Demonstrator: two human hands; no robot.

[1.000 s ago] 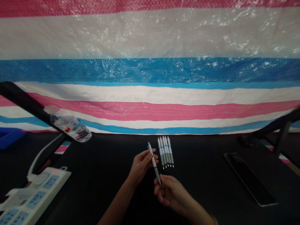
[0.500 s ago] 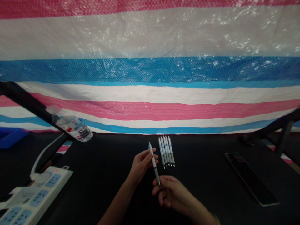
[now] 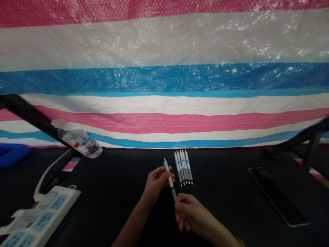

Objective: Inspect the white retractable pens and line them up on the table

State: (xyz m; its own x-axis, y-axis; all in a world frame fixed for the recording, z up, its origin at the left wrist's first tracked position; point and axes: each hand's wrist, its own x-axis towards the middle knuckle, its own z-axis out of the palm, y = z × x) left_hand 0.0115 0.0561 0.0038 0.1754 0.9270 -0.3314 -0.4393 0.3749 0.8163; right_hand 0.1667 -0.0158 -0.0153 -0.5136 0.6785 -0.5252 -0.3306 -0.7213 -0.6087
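A white and grey click pen [image 3: 171, 182] is held at a slant between my hands, its clicker end pointing away from me. My left hand [image 3: 157, 181] pinches the white upper barrel between thumb and fingers. Around the grey lower end, my right hand [image 3: 189, 209] has its thumb and fingers closed, so the tip is hidden. Just beyond and to the right, several matching pens [image 3: 183, 168] lie side by side in a row on the black table [image 3: 108, 192], tips toward me.
At the left are a white power strip [image 3: 55, 209] with plugs and a tilted clear plastic bottle [image 3: 84, 142]. A blue tray [image 3: 12, 154] sits at the far left, a dark phone [image 3: 279, 195] at the right. A striped plastic sheet [image 3: 164, 123] hangs behind the table.
My right thumb and fingers have closed over the pen's tip, which showed before. Both hands and the pen appear slightly lower and farther right, as the view has shifted a little.
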